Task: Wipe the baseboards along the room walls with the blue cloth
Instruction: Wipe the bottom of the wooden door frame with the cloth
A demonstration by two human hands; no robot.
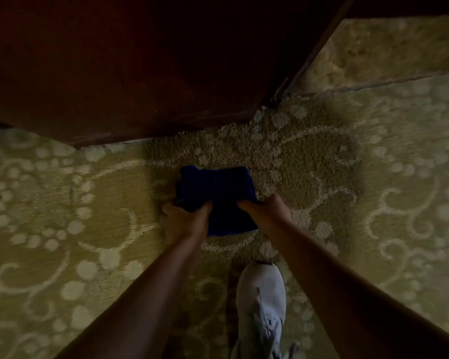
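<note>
From the head view, you are looking almost straight down at a patterned carpet (49,203), with your two bare forearms reaching forward. Your left hand (184,221) and your right hand (267,211) each pinch one side of the blue cloth (215,187), fingers curled closed over its near edge, so it hangs folded between them above the floor. Holding it by both sides like this looks like a way to square the fold and give yourself a flat, thick pad before you press it to anything.

The cloth sits just short of a dark wooden panel (114,73), which may be a door or a piece of furniture; the light is too dim to say which. Its lower edge (109,141) meets the carpet a little beyond the cloth, apart from it, and runs to a corner on the right, where a seam crosses the carpet. I cannot make out a separate baseboard strip there.

Your shoe (259,307) is planted on the carpet below your right arm, toe towards the panel, which suggests you are standing close and bending over. No wiping contact is made yet.
</note>
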